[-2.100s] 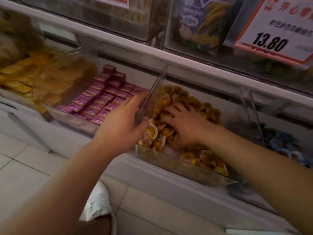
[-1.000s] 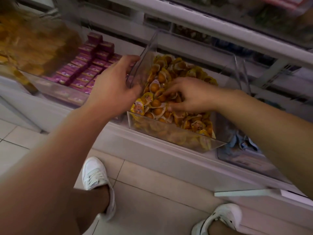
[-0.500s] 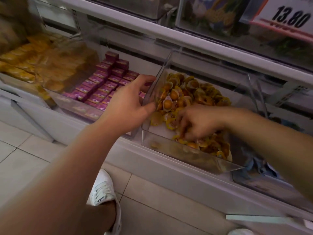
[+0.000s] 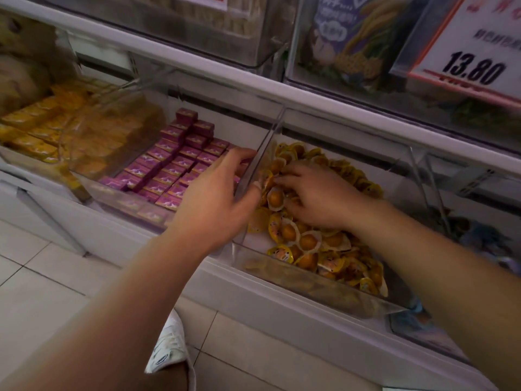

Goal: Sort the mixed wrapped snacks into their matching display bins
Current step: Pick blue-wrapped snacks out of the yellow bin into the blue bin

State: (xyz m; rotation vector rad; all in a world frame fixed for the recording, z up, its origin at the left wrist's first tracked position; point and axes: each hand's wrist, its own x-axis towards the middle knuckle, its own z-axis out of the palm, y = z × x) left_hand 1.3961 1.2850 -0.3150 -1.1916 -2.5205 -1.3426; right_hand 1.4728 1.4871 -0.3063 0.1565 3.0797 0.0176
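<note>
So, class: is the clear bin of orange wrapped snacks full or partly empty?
Partly empty. The clear bin shows bare white floor at its front left corner, and the orange wrapped snacks lie well below its walls.

Left arm: bare, reaching forward and up from lower left.
Left hand (image 4: 214,198): fingers curled, thumb and fingers pinched on a thin clear edge.
Right arm: bare, entering from the right, angled leftward.
Right hand (image 4: 318,198): palm down, fingers spread and bent, fingertips pressing downward.
</note>
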